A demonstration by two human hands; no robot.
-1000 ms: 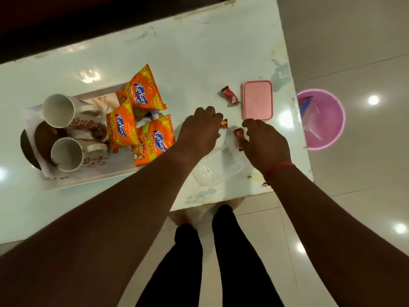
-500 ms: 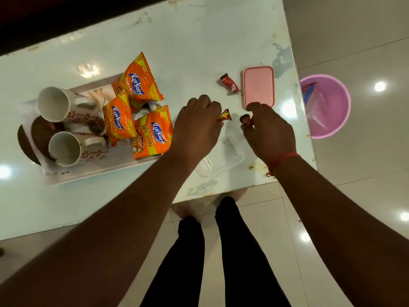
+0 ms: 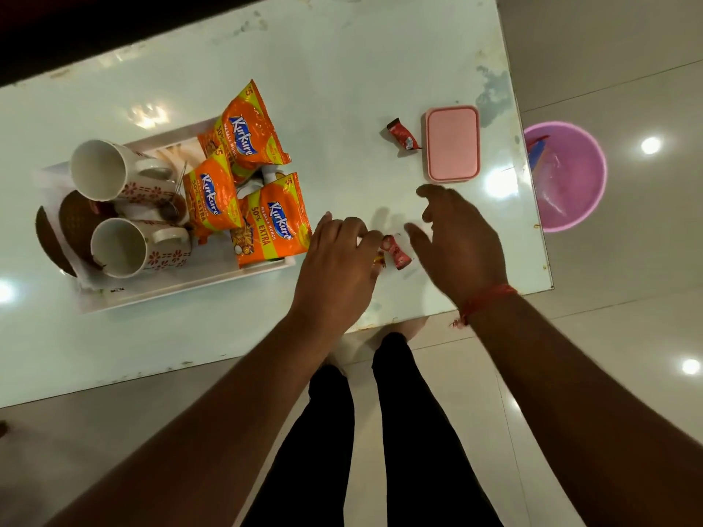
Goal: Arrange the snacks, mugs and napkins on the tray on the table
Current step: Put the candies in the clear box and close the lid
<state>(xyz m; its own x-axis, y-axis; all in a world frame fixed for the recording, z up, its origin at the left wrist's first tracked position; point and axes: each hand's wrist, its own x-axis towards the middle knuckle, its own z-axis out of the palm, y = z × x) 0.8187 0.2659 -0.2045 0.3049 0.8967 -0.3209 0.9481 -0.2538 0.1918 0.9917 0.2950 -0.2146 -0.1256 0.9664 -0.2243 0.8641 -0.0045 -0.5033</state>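
Observation:
A white tray (image 3: 182, 289) on the left of the table holds two floral mugs lying on their sides, one at the back (image 3: 114, 173) and one at the front (image 3: 133, 247). It also holds three orange Kurkure packets (image 3: 272, 222) and white napkins (image 3: 178, 150). My left hand (image 3: 336, 268) is just right of the tray, its fingertips pinched on a small red wrapped candy (image 3: 396, 256) and a yellow one (image 3: 380, 259). My right hand (image 3: 458, 237) hovers beside them with fingers spread, holding nothing. Another red candy (image 3: 403, 135) lies further back.
A pink lid (image 3: 452, 143) lies beside the far candy near the table's right edge (image 3: 532, 207). On the floor to the right stands a pink bucket (image 3: 570, 184). Brown round pieces (image 3: 72, 222) sit at the tray's left end. My legs are below the table's near edge.
My right hand let go of its red candy and opened. My left hand now pinches both candies and has moved back toward me, nearer the tray's corner.

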